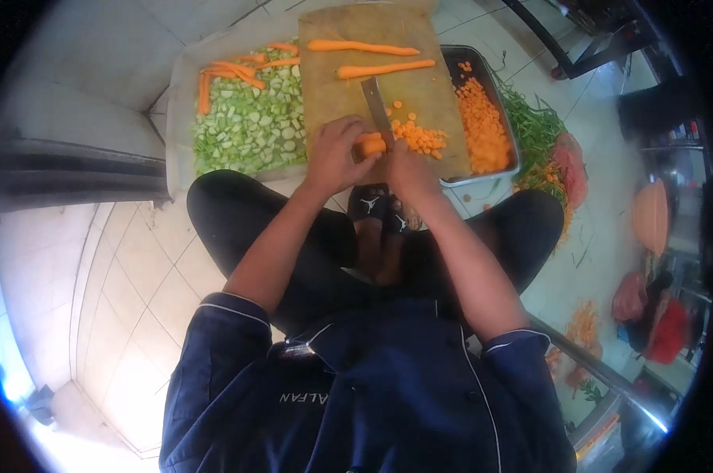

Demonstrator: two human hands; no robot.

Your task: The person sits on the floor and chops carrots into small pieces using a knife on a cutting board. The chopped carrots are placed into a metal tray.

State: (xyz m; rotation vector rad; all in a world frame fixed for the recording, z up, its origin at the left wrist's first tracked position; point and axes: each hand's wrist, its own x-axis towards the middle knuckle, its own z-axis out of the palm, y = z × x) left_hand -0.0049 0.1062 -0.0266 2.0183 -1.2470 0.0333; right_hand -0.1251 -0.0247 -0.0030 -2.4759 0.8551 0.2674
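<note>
My left hand [336, 155] holds carrot pieces [370, 144] on a wooden cutting board [333, 97]. Gripping the handle of a kitchen knife [378, 109], my right hand [411, 171] is just right of them, the blade pointing away from me beside the carrot's cut end. Diced carrot [418, 139] lies on the board to the right of the blade. Two long peeled carrots [386, 69] rest across the board's far part. Under the board's left side is a tub of chopped green vegetable [250, 130] with carrot sticks [232, 71] on top.
A metal tray of diced carrot [483, 127] extends from under the board's right side. Leafy greens [528, 118] and a pinkish plastic bag [569, 168] lie on the tiled floor beyond it. An orange basin [651, 217] is farther right. My bent knees flank the work area.
</note>
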